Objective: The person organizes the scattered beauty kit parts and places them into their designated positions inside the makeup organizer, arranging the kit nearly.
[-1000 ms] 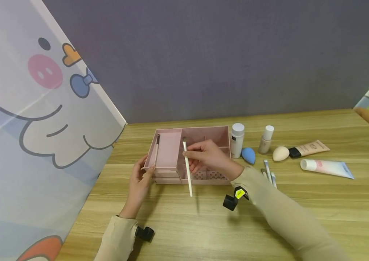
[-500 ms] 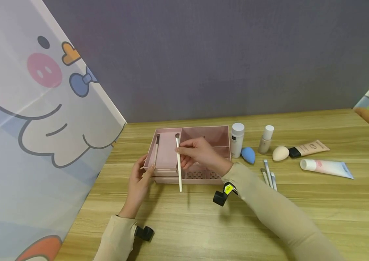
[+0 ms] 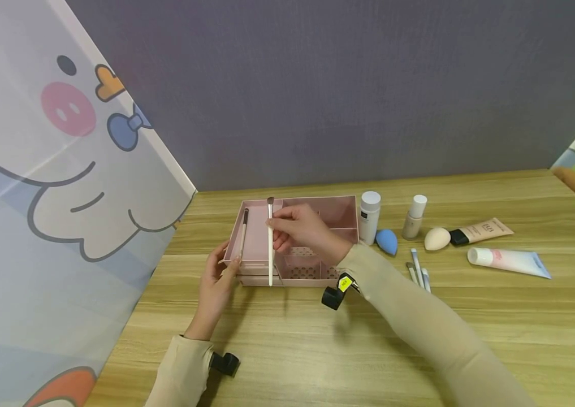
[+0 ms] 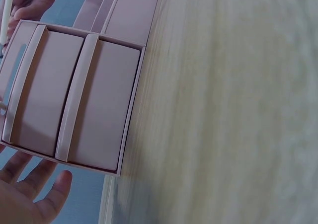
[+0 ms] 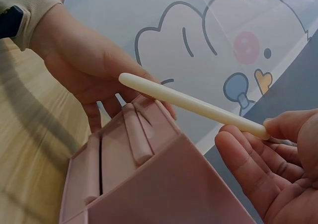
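Fingers of the right hand (image 3: 299, 232) pinch one cream-handled makeup brush (image 3: 269, 243) over the left compartment of the pink organizer (image 3: 348, 206), bristles pointing away. The left hand (image 3: 218, 280) rests against the organizer's left front corner, fingers straight. One more brush (image 3: 243, 232) lies inside that compartment. Right of the organizer stand two bottles (image 3: 370, 217), with two makeup sponges (image 3: 387, 242), two tubes (image 3: 508, 262) and a few loose brushes (image 3: 418, 268), all on the wooden table (image 3: 470, 339). Grey wall behind; cartoon-printed screens stand at both sides.

Bottles (image 3: 370, 217) crowd organizer's (image 3: 346, 204) rt side.
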Available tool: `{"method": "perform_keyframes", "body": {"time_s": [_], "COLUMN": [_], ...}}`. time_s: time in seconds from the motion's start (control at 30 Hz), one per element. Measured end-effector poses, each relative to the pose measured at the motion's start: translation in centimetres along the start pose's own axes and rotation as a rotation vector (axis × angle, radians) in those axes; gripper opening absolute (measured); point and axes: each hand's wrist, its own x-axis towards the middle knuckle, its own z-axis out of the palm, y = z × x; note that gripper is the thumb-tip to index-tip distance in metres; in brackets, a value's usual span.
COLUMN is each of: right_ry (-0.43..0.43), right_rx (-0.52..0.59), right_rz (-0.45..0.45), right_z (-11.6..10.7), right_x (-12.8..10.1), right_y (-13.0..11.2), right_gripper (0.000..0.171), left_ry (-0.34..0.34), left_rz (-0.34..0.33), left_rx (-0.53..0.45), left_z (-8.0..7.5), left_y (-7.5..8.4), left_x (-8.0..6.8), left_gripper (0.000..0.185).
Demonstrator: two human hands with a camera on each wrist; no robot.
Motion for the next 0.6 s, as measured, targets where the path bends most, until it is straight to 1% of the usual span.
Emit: {"method": "perform_keyframes", "body": {"time_s": [0.17,0.3,0.47,0.6], "right_ry": [0.005,0.006,0.043,0.079], "right_rx": [0.016,0.008,0.014,0.026], "right_rz": [-0.008,-0.027,-0.051,-0.04], "right_z": [0.2,0.1,0.0,0.2], "right_x": [0.7,1.3,1.8,2.2], "right_y": [-0.5,-0.7,-0.9,-1.1], "right_gripper": [0.028,0.027,0.028,0.03], "left_ry": [-0.012,-0.01,-0.006,0.001], "left_rz": [-0.017,-0.024,-0.022,-0.019], "left_rx": [-0.005,-0.006,-0.005,-0.01], "left_z": [-0.1,-0.1,0.0,0.0], "left_y": [-0.1,0.0,0.0,0.1], "left_x": [0.0,0.0,0.0,0.0], "left_gripper": [0.045,0.046,0.046,0.046]}}
